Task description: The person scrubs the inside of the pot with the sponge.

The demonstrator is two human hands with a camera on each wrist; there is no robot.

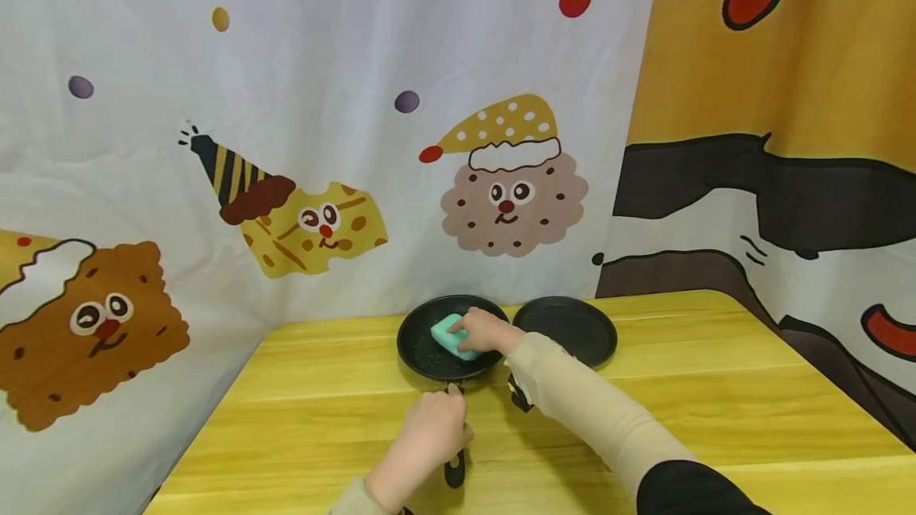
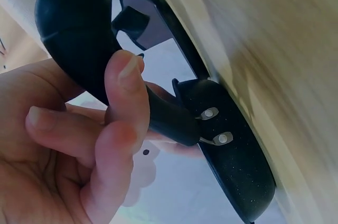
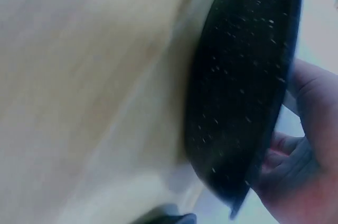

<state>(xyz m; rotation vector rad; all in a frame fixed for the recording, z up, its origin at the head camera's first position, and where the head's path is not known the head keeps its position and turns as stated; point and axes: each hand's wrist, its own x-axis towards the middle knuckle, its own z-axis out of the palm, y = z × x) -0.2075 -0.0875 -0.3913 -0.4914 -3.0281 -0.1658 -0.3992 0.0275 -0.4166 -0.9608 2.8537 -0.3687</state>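
A black frying pan (image 1: 415,348) sits near the far edge of the table, its handle (image 1: 455,474) toward the person. The left hand (image 1: 435,426) grips that handle; in the left wrist view the fingers (image 2: 127,97) curl round the dark handle (image 2: 79,28). Inside the pan, the right hand (image 1: 489,331) holds a mint-green sponge (image 1: 445,335) against the cooking surface. From the right wrist camera, the speckled outer wall of the pan (image 3: 237,86) covers part of the right hand (image 3: 311,155) and hides the sponge.
A second, shallow black pan (image 1: 567,328) lies just right of the first, its handle (image 1: 520,396) partly behind the right sleeve (image 1: 594,404). Both rest on a yellow wood-grain table (image 1: 308,420). A printed cartoon curtain (image 1: 343,38) hangs behind the table.
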